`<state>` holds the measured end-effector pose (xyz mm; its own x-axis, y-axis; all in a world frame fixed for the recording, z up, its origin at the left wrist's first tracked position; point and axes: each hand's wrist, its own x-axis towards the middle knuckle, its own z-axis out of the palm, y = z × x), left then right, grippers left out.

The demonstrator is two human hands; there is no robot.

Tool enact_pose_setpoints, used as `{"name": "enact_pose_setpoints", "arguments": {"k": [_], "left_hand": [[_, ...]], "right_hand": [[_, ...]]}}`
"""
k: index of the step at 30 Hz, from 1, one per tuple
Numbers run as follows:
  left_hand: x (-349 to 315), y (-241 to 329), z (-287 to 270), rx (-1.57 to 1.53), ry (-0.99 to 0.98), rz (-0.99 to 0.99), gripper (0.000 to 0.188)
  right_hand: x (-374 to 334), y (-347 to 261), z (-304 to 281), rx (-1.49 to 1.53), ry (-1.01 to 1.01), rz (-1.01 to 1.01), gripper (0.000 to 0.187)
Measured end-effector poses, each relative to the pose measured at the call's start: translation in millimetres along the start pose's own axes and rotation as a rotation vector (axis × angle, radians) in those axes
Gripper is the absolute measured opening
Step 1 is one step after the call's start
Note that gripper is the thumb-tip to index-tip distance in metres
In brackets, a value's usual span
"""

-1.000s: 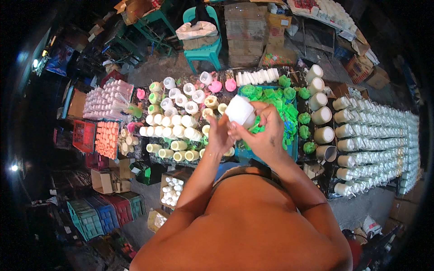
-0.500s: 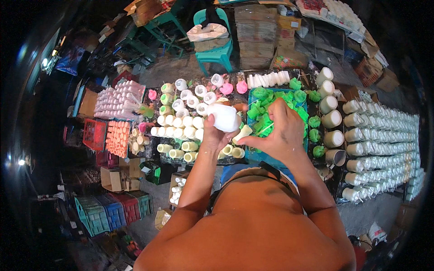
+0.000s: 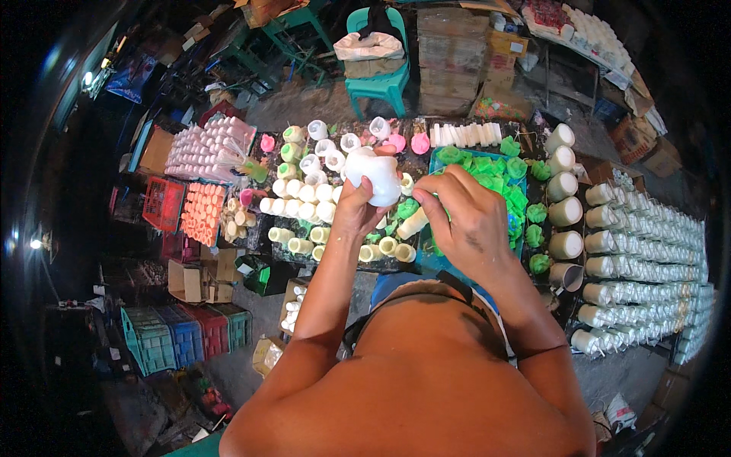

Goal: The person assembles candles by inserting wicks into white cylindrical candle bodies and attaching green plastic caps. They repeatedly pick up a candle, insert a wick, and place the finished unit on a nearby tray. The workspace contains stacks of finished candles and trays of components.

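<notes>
**White piece held up over the rows of moulded shapes**

The left hand (image 3: 356, 209) is closed around a white piece (image 3: 373, 177), a rounded glossy lump, and holds it raised above the tabletop (image 3: 335, 263). The fingers wrap its lower left side, so the top and the right side stay visible. The right hand (image 3: 466, 221) is just beside it, to the right — its fingers are curled and pinched together, with the tips pointing toward the white piece. I cannot tell if they hold something small or if they touch the piece.

Under the hands there are many small white cups (image 3: 304, 199) in close rows, and some cream tubes (image 3: 381, 247) lie nearer to the person. To the right is a blue tray (image 3: 442, 158) filled with green shapes (image 3: 499, 179). A few pink pieces (image 3: 407, 142) stand at the far edge. Far right, long rows of white mugs (image 3: 647, 244) run along the floor — bigger jars (image 3: 563, 206) stand between them and the tray. At the left are pale pink tubes (image 3: 209, 148) in a stack and orange ones (image 3: 199, 213) beside a red crate (image 3: 162, 204). A teal chair (image 3: 378, 80) stands behind the tabletop.
</notes>
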<state>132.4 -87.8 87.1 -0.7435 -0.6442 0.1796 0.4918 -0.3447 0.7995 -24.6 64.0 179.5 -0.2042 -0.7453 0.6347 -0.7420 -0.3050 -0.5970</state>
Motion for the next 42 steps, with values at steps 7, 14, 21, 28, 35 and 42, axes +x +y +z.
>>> {"name": "enact_pose_setpoints", "arguments": {"k": [7, 14, 21, 28, 35, 42], "left_hand": [[-4.0, -5.7, 2.4, -0.205, 0.047, -0.006, 0.063], [-9.3, -5.6, 2.0, -0.220, 0.068, 0.022, 0.057], [-11.3, -5.5, -5.6, -0.171, 0.043, 0.002, 0.057], [-13.1, -2.4, -1.7, -0.022, 0.134, -0.028, 0.065], [-6.5, 5.4, 3.1, 0.152, 0.064, -0.021, 0.087], [-16.6, -5.0, -8.2, 0.034, 0.152, -0.061, 0.081]], "right_hand": [[8.2, -6.1, 9.0, -0.099, 0.027, -0.043, 0.008], [12.4, -4.5, 16.4, -0.154, 0.074, -0.102, 0.007], [15.3, -1.5, 20.1, -0.192, 0.076, -0.138, 0.012], [14.6, 5.3, 18.2, -0.247, -0.051, -0.153, 0.014], [16.8, 16.7, 28.1, -0.206, -0.171, -0.167, 0.020], [25.1, 17.8, 13.0, -0.117, -0.202, -0.196, 0.014]]}}
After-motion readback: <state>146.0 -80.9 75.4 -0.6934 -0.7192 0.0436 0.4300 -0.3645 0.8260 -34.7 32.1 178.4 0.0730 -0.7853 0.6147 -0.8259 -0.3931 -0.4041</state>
